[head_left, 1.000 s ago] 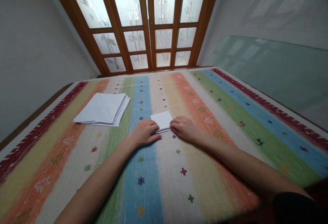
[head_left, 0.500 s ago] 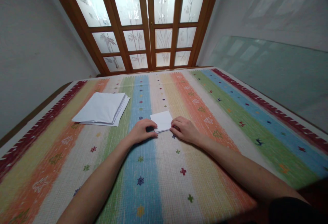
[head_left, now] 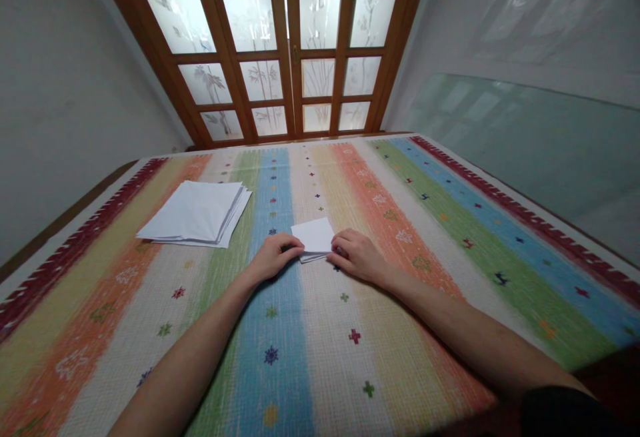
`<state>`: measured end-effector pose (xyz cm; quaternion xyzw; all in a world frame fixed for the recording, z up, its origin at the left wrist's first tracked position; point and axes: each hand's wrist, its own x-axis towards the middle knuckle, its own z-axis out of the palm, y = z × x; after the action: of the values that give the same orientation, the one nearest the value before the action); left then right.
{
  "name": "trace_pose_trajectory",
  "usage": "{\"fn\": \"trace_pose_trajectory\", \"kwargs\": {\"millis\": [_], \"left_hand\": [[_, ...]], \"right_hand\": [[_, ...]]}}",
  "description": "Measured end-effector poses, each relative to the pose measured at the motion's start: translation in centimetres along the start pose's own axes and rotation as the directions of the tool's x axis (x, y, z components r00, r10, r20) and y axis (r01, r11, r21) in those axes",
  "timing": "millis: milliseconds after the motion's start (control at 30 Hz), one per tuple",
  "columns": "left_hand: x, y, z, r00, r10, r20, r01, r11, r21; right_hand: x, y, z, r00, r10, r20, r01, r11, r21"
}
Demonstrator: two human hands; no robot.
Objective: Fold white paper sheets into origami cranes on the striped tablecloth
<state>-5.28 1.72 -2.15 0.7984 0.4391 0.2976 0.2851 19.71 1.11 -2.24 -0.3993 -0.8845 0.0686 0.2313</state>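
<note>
On the striped cloth, the left hand and right hand, fingers narrowed, pinched the near corners of the small paper, probably to steady its layers; the larger sheets lay well apart, seemingly leaving working room

Black sleeve, bare forearms

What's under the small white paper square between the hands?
Beneath the top of the small white paper square, more white layers peek out at the near edge. The striped tablecloth shows around it; whatever lies directly underneath is covered.
</note>
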Motion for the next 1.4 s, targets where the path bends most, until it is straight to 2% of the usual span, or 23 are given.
{"fn": "trace_pose_trajectory", "kwargs": {"millis": [267,433,567,733,933,1000,1067,1133,1200,1267,1400], "left_hand": [[1.2,1.5,0.9,0.987,-0.145,-0.066,0.157,0.958,0.24],[2.2,2.8,2.1,0.973,-0.211,-0.091,0.226,0.815,0.534],[2.5,3.2,2.9,0.955,-0.278,-0.103,0.278,0.72,0.635],[2.5,3.3,3.4,0.959,-0.263,-0.101,0.256,0.662,0.705],[2.3,3.3,3.6,0.969,-0.214,-0.126,0.236,0.632,0.738],[2.1,3.4,3.4,0.977,-0.162,-0.136,0.208,0.619,0.758],[1.9,3.5,3.3,0.992,-0.07,-0.109,0.129,0.599,0.79],[1.5,3.5,3.1,0.999,0.037,-0.017,-0.007,0.583,0.812],[1.2,3.5,3.0,0.989,0.117,0.091,-0.143,0.584,0.799],[1.0,3.3,2.9,0.975,0.154,0.162,-0.222,0.596,0.772],[1.0,3.2,2.7,0.968,0.157,0.196,-0.251,0.617,0.746]], "right_hand": [[0.2,-0.4,0.3,0.999,0.051,-0.016,-0.052,0.998,-0.035],[0.5,-0.7,0.4,0.997,0.079,-0.023,-0.08,0.994,-0.071],[0.7,-0.8,0.4,0.994,0.107,-0.021,-0.108,0.989,-0.099],[1.0,-0.8,0.8,0.988,0.155,-0.021,-0.156,0.97,-0.188],[1.2,-0.7,1.2,0.987,0.158,-0.027,-0.159,0.953,-0.259],[1.2,-0.7,1.1,0.986,0.167,-0.029,-0.168,0.95,-0.263],[1.3,-0.8,1.1,0.982,0.185,-0.027,-0.185,0.949,-0.254],[1.2,-0.9,1.1,0.979,0.203,-0.024,-0.203,0.951,-0.232],[1.2,-0.8,1.1,0.975,0.219,-0.029,-0.221,0.956,-0.192],[1.2,-0.5,1.1,0.971,0.236,-0.049,-0.24,0.965,-0.105],[1.9,0.8,0.9,0.943,0.32,-0.086,-0.302,0.937,0.176]]}}
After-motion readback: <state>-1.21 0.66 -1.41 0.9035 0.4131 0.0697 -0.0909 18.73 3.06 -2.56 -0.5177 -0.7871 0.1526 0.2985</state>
